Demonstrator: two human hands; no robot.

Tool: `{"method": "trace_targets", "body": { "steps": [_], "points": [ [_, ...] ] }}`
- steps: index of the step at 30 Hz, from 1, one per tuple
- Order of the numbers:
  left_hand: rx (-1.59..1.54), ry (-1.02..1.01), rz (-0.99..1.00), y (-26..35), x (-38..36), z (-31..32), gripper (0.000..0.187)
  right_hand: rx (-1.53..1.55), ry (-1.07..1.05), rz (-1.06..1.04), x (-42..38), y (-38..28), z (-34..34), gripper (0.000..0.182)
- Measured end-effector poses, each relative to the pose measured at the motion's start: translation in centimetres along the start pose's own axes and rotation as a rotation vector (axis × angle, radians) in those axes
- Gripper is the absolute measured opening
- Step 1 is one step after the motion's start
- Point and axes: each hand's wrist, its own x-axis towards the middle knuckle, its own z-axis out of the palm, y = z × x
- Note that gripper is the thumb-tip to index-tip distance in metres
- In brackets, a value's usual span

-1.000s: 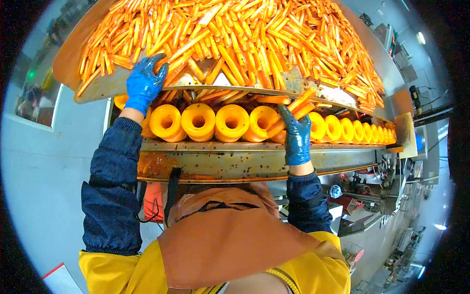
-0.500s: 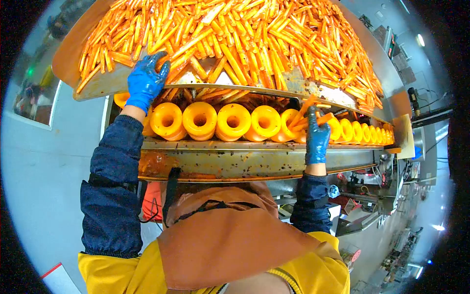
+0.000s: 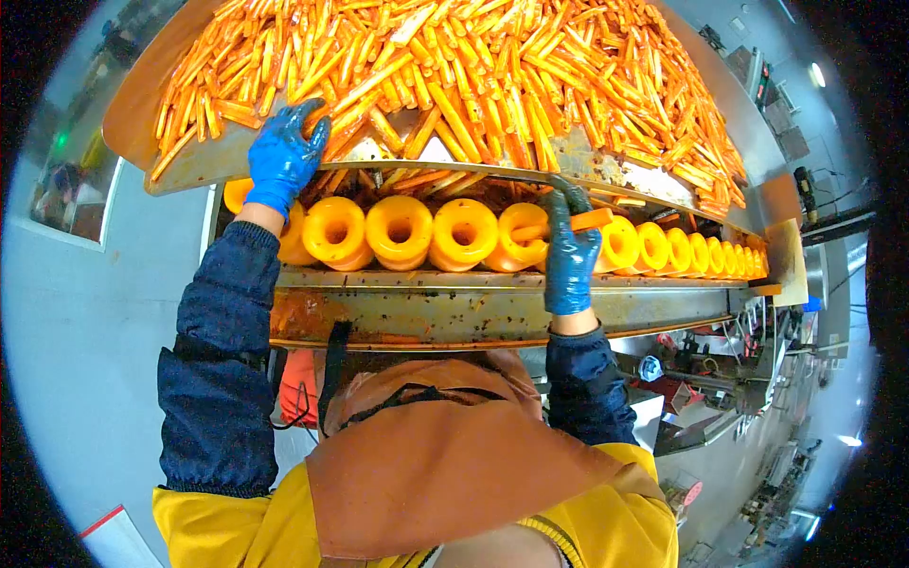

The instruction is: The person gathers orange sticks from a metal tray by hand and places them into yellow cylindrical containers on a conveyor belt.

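Above the tray's front edge, my left hand (image 3: 284, 159) in a blue glove has its fingers curled round an orange food stick (image 3: 316, 117), beside the heap of similar oily sticks (image 3: 454, 76). My right hand (image 3: 572, 256), its glove wet and dark, is at the row of yellow cups with round holes (image 3: 464, 234). An orange stick (image 3: 593, 220) lies across its closed grip and pokes out on both sides. The nearest cup (image 3: 520, 237) is just left of that hand, partly covered by the stick.
The metal tray (image 3: 208, 163) rises behind the cups. A stained metal ledge (image 3: 473, 308) with dark specks runs in front of them. Loose sticks (image 3: 417, 180) lie in the gap under the tray's edge. A brown apron (image 3: 445, 473) covers my front.
My right hand has moved left along the cups, and the sticks in it have shifted. The row of cups has shifted slightly right. My left hand has stayed nearly still.
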Motion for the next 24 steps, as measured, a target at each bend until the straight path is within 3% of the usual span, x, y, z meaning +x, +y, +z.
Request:
{"method": "trace_targets", "body": {
  "steps": [2,4,5,6,8,9,10,12,13,14,16,20,22,23,24],
  "points": [
    [0.004,-0.016,-0.007,0.1,0.1,0.0,0.034,-0.136,-0.079,0.034,-0.9,0.1,1.7,0.023],
    [0.012,-0.03,-0.015,0.2,0.1,-0.3,0.035,-0.481,-0.302,0.004,-0.6,1.2,1.8,0.034],
    [0.009,-0.027,-0.017,0.2,0.1,-0.3,0.034,-0.737,-0.326,-0.186,-0.4,1.5,1.5,0.043],
    [0.005,-0.023,-0.021,0.3,0.1,-0.4,0.034,-0.779,-0.351,-0.313,-0.2,-0.1,1.7,0.041],
    [0.0,-0.026,-0.028,0.3,0.1,-0.3,0.034,-0.563,-0.489,-0.006,2.1,-1.3,1.0,0.039],
    [-0.003,-0.03,-0.035,0.3,0.1,-0.3,0.035,-0.517,-0.35,0.0,3.6,-0.6,0.7,0.04],
    [-0.005,-0.029,-0.036,0.3,0.1,-0.3,0.035,-0.702,-0.318,0.084,5.4,-2.6,1.2,0.042],
    [-0.005,-0.021,-0.035,0.2,0.1,-0.2,0.034,-0.975,-0.2,-0.268,9.1,-2.8,2.2,0.042],
    [-0.005,-0.022,-0.036,0.2,0.0,-0.2,0.034,-1.175,-0.269,-0.236,10.9,-2.5,2.8,0.036],
    [-0.008,-0.026,-0.035,0.2,0.0,-0.2,0.034,-1.174,-0.269,-0.236,12.3,-1.8,3.9,0.036],
    [-0.009,-0.029,-0.032,0.2,0.1,-0.3,0.034,-1.429,-0.471,-0.06,14.5,0.2,6.2,0.039],
    [-0.012,-0.016,-0.027,0.5,0.0,-0.6,0.034,-1.43,-0.42,-0.048,17.2,3.0,6.7,0.039],
    [-0.029,-0.015,-0.035,0.5,0.0,-0.7,0.034,-1.462,-0.723,-0.2,18.2,2.6,4.8,0.046],
    [-0.021,-0.012,-0.033,0.4,0.0,-0.6,0.034,-1.197,-0.486,-0.002,18.0,1.7,3.6,0.04],
    [-0.015,-0.01,-0.029,0.4,-0.1,-0.5,0.034,-0.995,-0.392,0.063,18.0,1.2,2.3,0.039]
  ]
}}
